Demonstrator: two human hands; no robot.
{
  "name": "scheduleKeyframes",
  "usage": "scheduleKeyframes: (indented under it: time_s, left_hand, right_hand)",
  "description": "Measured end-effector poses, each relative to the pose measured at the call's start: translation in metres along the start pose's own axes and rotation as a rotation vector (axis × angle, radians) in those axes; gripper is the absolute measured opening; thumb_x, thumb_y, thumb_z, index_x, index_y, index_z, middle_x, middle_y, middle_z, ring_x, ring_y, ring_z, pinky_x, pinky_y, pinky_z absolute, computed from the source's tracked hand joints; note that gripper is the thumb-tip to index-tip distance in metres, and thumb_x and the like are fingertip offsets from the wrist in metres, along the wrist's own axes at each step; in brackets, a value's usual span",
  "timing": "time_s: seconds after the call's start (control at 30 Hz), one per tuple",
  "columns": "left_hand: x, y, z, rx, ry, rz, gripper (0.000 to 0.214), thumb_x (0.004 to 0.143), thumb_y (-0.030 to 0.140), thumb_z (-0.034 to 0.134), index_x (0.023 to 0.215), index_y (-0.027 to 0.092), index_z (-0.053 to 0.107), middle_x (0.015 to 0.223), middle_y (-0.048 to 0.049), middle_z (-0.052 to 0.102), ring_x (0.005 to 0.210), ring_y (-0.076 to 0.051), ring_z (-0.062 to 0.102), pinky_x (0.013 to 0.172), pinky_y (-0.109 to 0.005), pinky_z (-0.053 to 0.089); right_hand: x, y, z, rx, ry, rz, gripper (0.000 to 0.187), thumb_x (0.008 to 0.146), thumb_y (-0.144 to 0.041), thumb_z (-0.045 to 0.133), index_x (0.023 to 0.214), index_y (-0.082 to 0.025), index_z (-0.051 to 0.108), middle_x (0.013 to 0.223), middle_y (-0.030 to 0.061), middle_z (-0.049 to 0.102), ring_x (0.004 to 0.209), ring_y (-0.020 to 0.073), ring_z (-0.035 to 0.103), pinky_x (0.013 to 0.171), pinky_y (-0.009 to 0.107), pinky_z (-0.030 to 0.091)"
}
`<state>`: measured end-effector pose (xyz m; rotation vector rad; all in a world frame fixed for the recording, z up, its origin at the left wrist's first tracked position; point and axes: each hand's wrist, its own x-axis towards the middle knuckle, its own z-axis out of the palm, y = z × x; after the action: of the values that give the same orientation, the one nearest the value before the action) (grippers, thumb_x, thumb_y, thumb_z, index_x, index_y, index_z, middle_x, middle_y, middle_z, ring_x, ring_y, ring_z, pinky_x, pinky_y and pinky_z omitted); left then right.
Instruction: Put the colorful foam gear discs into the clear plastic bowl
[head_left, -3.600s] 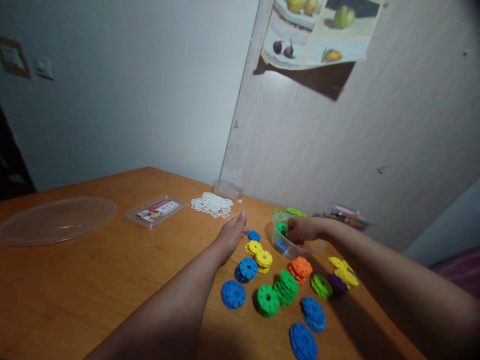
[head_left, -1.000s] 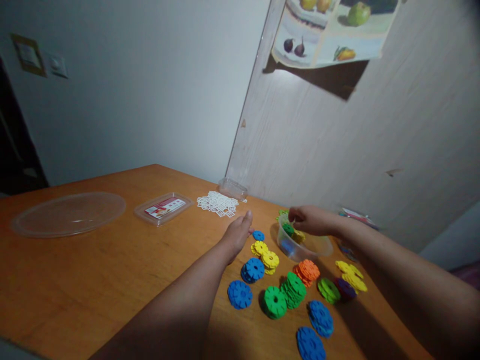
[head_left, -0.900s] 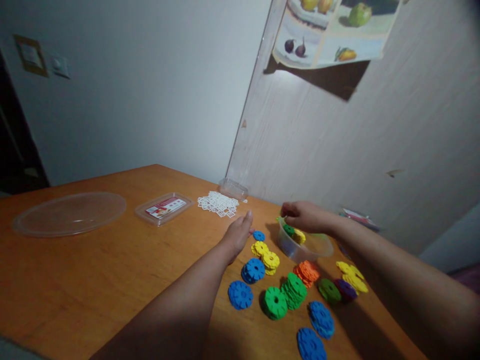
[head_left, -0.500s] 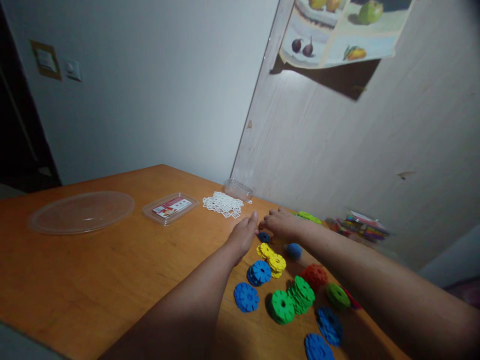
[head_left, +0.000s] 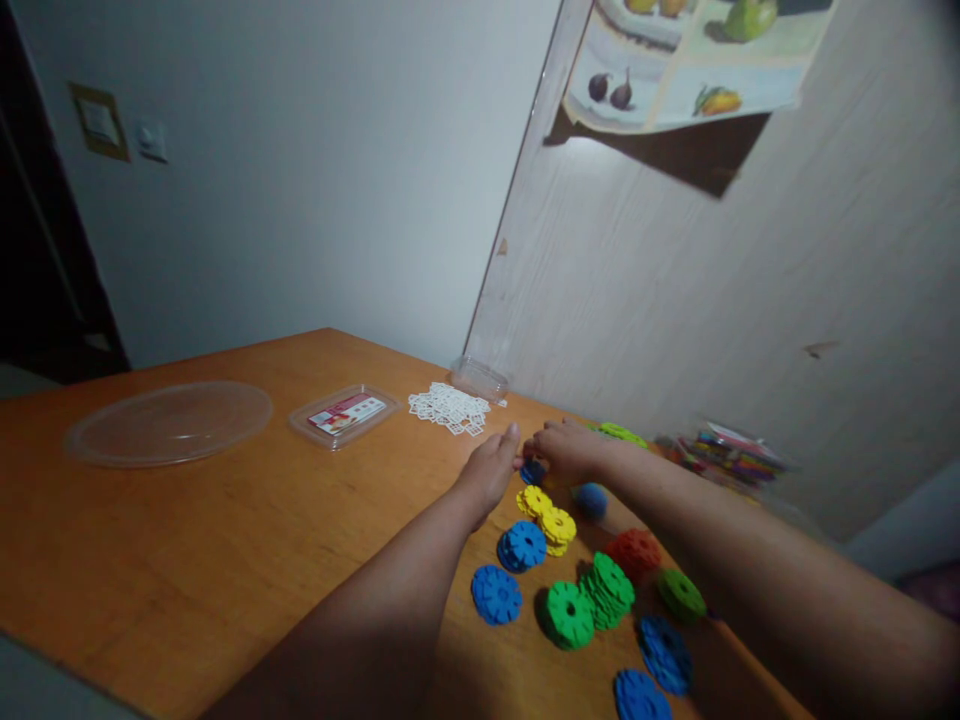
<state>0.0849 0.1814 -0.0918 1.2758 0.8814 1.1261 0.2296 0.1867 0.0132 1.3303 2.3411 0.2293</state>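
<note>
Fingers (head_left: 537, 446) of my right hand (head_left: 571, 450) bent over a blue disc (head_left: 531, 473), grip unclear to me; my unclenched left hand (head_left: 487, 477) probably fenced it in

This looks like a room in a home. Its wood-toned bench (head_left: 225, 540) stands against a plain painted wall (head_left: 315, 200), with a wall plate (head_left: 152, 140) above the bench's left side and a dark opening (head_left: 45, 250) beyond its left end. A fruit print (head_left: 694, 65) hangs above the bench's right side; toy discs (head_left: 559, 615) lie on its right part.
</note>
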Motion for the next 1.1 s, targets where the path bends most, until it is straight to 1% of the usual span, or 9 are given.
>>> scheduleKeyframes:
  time_s: [0.13, 0.27, 0.4, 0.5, 0.63, 0.8, 0.87, 0.97, 1.1]
  left_hand:
    - [0.001, -0.004, 0.001, -0.018, 0.035, 0.007, 0.077, 0.084, 0.083, 0.041, 0.111, 0.014, 0.063, 0.119, -0.017, 0.069, 0.107, -0.029, 0.066, 0.095, -0.039, 0.048]
    - [0.001, -0.006, 0.0, -0.033, 0.022, 0.016, 0.077, 0.084, 0.083, 0.04, 0.116, 0.016, 0.062, 0.126, -0.0174, 0.066, 0.109, -0.029, 0.067, 0.095, -0.039, 0.049]
    - [-0.001, -0.002, 0.0, -0.021, 0.032, 0.007, 0.078, 0.086, 0.082, 0.039, 0.117, 0.014, 0.061, 0.126, -0.0187, 0.065, 0.109, -0.029, 0.067, 0.095, -0.039, 0.05]
    - [-0.002, 0.002, 0.001, -0.041, 0.035, -0.011, 0.078, 0.086, 0.081, 0.04, 0.119, 0.013, 0.061, 0.126, -0.0184, 0.065, 0.108, -0.029, 0.067, 0.095, -0.038, 0.05]
    - [-0.004, 0.005, 0.002, -0.084, 0.036, -0.02, 0.075, 0.087, 0.079, 0.044, 0.118, 0.013, 0.061, 0.126, -0.0183, 0.065, 0.11, -0.028, 0.066, 0.097, -0.038, 0.05]
    - [-0.004, 0.005, 0.001, -0.081, 0.029, -0.019, 0.071, 0.088, 0.077, 0.043, 0.117, 0.014, 0.06, 0.124, -0.018, 0.065, 0.11, -0.028, 0.066, 0.098, -0.038, 0.051]
    - [-0.005, 0.005, 0.001, -0.072, 0.027, -0.014, 0.072, 0.088, 0.078, 0.042, 0.117, 0.014, 0.06, 0.124, -0.0175, 0.064, 0.11, -0.028, 0.066, 0.097, -0.038, 0.051]
    - [-0.005, 0.006, 0.001, -0.067, 0.028, -0.013, 0.075, 0.086, 0.08, 0.043, 0.114, 0.013, 0.061, 0.124, -0.0173, 0.064, 0.11, -0.029, 0.066, 0.097, -0.039, 0.051]
    - [-0.006, 0.007, 0.002, -0.067, 0.03, -0.014, 0.076, 0.084, 0.082, 0.043, 0.112, 0.013, 0.061, 0.122, -0.0178, 0.064, 0.11, -0.029, 0.066, 0.097, -0.039, 0.051]
  right_hand:
    - [-0.017, 0.015, -0.012, 0.062, 0.055, 0.073, 0.041, 0.08, -0.034, 0.062, 0.12, -0.023, 0.068, 0.115, 0.0119, 0.071, 0.104, 0.0275, 0.063, 0.08, 0.032, 0.042]
    - [-0.045, 0.039, -0.021, 0.104, 0.079, 0.185, 0.043, 0.081, -0.034, 0.061, 0.122, -0.021, 0.064, 0.115, 0.0121, 0.071, 0.097, 0.0263, 0.065, 0.076, 0.031, 0.041]
    - [-0.071, 0.062, -0.015, 0.131, 0.044, 0.266, 0.039, 0.076, -0.03, 0.064, 0.114, -0.019, 0.067, 0.106, 0.0119, 0.073, 0.089, 0.0249, 0.065, 0.07, 0.03, 0.041]
    - [-0.08, 0.07, -0.004, 0.159, -0.013, 0.284, 0.031, 0.073, -0.028, 0.067, 0.102, -0.02, 0.07, 0.092, 0.0086, 0.073, 0.079, 0.0221, 0.064, 0.064, 0.028, 0.039]
    - [-0.082, 0.07, 0.011, 0.231, -0.074, 0.253, 0.027, 0.071, -0.031, 0.069, 0.095, -0.02, 0.071, 0.087, 0.005, 0.072, 0.077, 0.0205, 0.064, 0.062, 0.026, 0.038]
    - [-0.078, 0.071, 0.021, 0.328, -0.106, 0.231, 0.045, 0.073, -0.034, 0.068, 0.116, -0.02, 0.069, 0.093, 0.0046, 0.073, 0.079, 0.02, 0.065, 0.063, 0.026, 0.041]
    - [-0.075, 0.073, 0.024, 0.353, -0.11, 0.238, 0.047, 0.074, -0.031, 0.067, 0.119, -0.021, 0.069, 0.094, 0.0046, 0.074, 0.082, 0.0207, 0.066, 0.064, 0.026, 0.043]
    - [-0.069, 0.075, 0.029, 0.389, -0.122, 0.243, 0.043, 0.072, -0.023, 0.063, 0.115, -0.025, 0.072, 0.094, 0.0018, 0.074, 0.084, 0.02, 0.066, 0.067, 0.025, 0.044]
    - [-0.059, 0.073, 0.037, 0.446, -0.163, 0.24, 0.045, 0.07, -0.015, 0.058, 0.11, -0.028, 0.074, 0.087, -0.0018, 0.074, 0.078, 0.0176, 0.066, 0.065, 0.024, 0.046]
